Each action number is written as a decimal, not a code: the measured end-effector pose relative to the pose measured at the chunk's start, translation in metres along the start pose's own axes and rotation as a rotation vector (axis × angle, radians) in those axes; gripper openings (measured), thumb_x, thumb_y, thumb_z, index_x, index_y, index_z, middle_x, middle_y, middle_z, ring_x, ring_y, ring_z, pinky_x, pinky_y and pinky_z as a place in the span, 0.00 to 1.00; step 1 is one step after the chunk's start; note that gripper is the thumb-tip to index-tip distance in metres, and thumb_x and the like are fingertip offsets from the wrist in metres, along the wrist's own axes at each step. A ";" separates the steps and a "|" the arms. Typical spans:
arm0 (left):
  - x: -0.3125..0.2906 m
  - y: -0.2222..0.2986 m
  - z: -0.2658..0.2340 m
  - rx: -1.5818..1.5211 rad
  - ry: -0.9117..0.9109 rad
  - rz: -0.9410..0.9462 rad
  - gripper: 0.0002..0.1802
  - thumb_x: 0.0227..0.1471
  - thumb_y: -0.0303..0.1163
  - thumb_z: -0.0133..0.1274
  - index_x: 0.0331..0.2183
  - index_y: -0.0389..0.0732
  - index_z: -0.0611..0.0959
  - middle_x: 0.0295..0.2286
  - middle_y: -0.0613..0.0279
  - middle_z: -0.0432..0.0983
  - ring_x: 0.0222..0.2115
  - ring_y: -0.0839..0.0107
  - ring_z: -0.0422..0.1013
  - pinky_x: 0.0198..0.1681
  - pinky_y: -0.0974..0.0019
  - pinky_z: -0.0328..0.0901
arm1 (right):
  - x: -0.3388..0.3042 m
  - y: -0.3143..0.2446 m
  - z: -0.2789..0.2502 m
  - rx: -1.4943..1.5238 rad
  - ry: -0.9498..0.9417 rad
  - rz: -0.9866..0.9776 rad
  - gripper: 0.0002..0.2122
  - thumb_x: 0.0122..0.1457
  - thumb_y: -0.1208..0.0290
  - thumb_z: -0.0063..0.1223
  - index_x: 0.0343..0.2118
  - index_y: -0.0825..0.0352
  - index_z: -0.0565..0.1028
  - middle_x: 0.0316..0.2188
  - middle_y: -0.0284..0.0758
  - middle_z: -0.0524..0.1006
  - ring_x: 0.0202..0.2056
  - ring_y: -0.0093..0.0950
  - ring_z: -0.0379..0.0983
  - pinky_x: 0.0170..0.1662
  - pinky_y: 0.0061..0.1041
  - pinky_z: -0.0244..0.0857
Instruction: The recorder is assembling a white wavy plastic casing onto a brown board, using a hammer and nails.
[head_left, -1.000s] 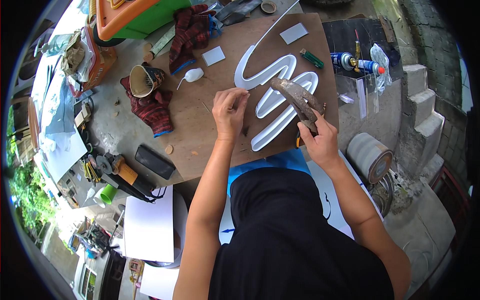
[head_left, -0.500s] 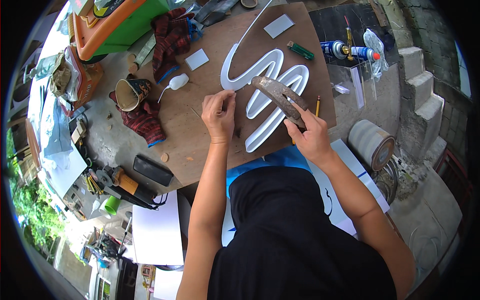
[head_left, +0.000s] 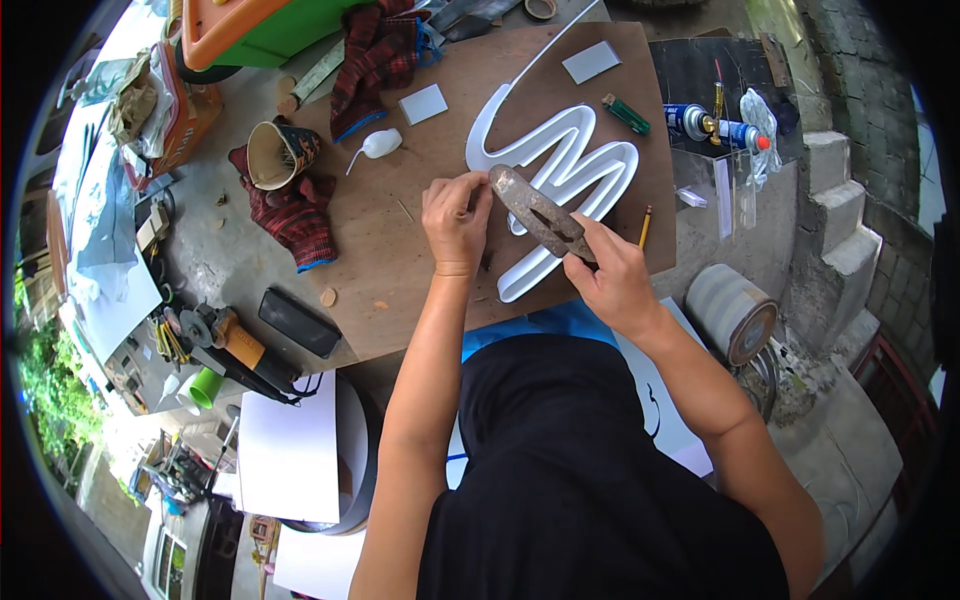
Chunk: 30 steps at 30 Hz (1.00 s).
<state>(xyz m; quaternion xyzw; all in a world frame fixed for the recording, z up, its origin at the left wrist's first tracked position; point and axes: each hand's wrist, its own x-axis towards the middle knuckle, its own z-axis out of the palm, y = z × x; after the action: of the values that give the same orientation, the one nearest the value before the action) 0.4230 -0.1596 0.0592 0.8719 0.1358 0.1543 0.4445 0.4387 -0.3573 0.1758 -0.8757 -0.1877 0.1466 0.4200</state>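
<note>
Raised since before, rusty pliers (head_left: pixel 541 215) gripped in right hand (head_left: pixel 612 281); left hand (head_left: pixel 455 213) fingers pinching white strip (head_left: pixel 560 165)

A zigzag channel letter (head_left: pixel 560 175) is laid on a plywood board (head_left: pixel 400 270). A glue bottle (head_left: pixel 378 145) and two small tiles are placed left of it; a lighter (head_left: pixel 626 113) and spray cans (head_left: pixel 705 125) are set right.

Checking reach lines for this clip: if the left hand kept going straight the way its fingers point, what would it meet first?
The left hand points up and right; its fingertips are already at the rusty pliers tip. Beyond that lies the white bent strip on the plywood board. Depth is unclear.
</note>
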 end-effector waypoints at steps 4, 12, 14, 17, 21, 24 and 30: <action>0.000 -0.004 0.001 0.010 0.014 0.032 0.12 0.40 0.22 0.65 0.31 0.46 0.85 0.28 0.69 0.82 0.30 0.66 0.75 0.37 0.63 0.65 | 0.001 -0.003 0.005 -0.001 -0.016 -0.040 0.18 0.59 0.74 0.60 0.51 0.72 0.71 0.36 0.47 0.80 0.33 0.46 0.79 0.36 0.38 0.74; 0.000 -0.006 0.001 -0.011 -0.010 0.016 0.10 0.41 0.26 0.64 0.32 0.46 0.87 0.28 0.65 0.82 0.30 0.63 0.74 0.38 0.63 0.65 | -0.002 0.001 0.012 -0.070 -0.055 -0.053 0.18 0.59 0.74 0.58 0.52 0.71 0.70 0.34 0.46 0.79 0.33 0.49 0.78 0.35 0.42 0.73; -0.001 -0.004 0.001 -0.006 -0.007 0.019 0.10 0.41 0.26 0.64 0.31 0.46 0.87 0.28 0.65 0.82 0.30 0.63 0.74 0.38 0.63 0.65 | -0.002 0.010 0.016 -0.110 -0.077 -0.031 0.18 0.58 0.75 0.58 0.51 0.70 0.70 0.33 0.46 0.78 0.32 0.48 0.78 0.35 0.41 0.73; 0.001 -0.007 0.002 -0.016 0.010 0.022 0.13 0.40 0.22 0.64 0.32 0.45 0.86 0.28 0.67 0.82 0.30 0.64 0.74 0.38 0.62 0.65 | 0.002 0.011 0.015 -0.121 -0.060 -0.041 0.18 0.57 0.77 0.59 0.51 0.70 0.71 0.34 0.45 0.78 0.32 0.47 0.78 0.35 0.40 0.73; -0.001 -0.004 -0.002 -0.030 -0.014 0.004 0.12 0.41 0.22 0.65 0.33 0.44 0.84 0.29 0.65 0.81 0.30 0.64 0.74 0.38 0.61 0.66 | -0.006 -0.007 0.002 -0.003 0.061 -0.107 0.18 0.58 0.76 0.59 0.51 0.71 0.71 0.37 0.47 0.79 0.35 0.48 0.79 0.38 0.37 0.74; -0.005 0.000 -0.015 -0.085 -0.003 -0.091 0.13 0.43 0.23 0.66 0.35 0.43 0.83 0.31 0.62 0.80 0.30 0.62 0.74 0.40 0.60 0.66 | -0.013 -0.007 -0.010 -0.017 0.079 -0.045 0.17 0.60 0.75 0.59 0.50 0.72 0.73 0.37 0.47 0.80 0.36 0.47 0.79 0.39 0.35 0.74; -0.013 -0.007 -0.069 0.351 0.140 -0.229 0.14 0.46 0.28 0.66 0.36 0.37 0.81 0.33 0.57 0.76 0.34 0.56 0.73 0.42 0.54 0.68 | -0.026 -0.002 -0.026 0.004 0.124 0.142 0.18 0.62 0.74 0.59 0.52 0.78 0.73 0.38 0.49 0.81 0.40 0.38 0.81 0.43 0.31 0.73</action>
<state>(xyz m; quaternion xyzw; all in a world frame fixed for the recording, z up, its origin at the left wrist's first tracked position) 0.3835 -0.1102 0.0897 0.9020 0.2892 0.1370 0.2899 0.4263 -0.3853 0.1955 -0.8934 -0.0984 0.1218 0.4211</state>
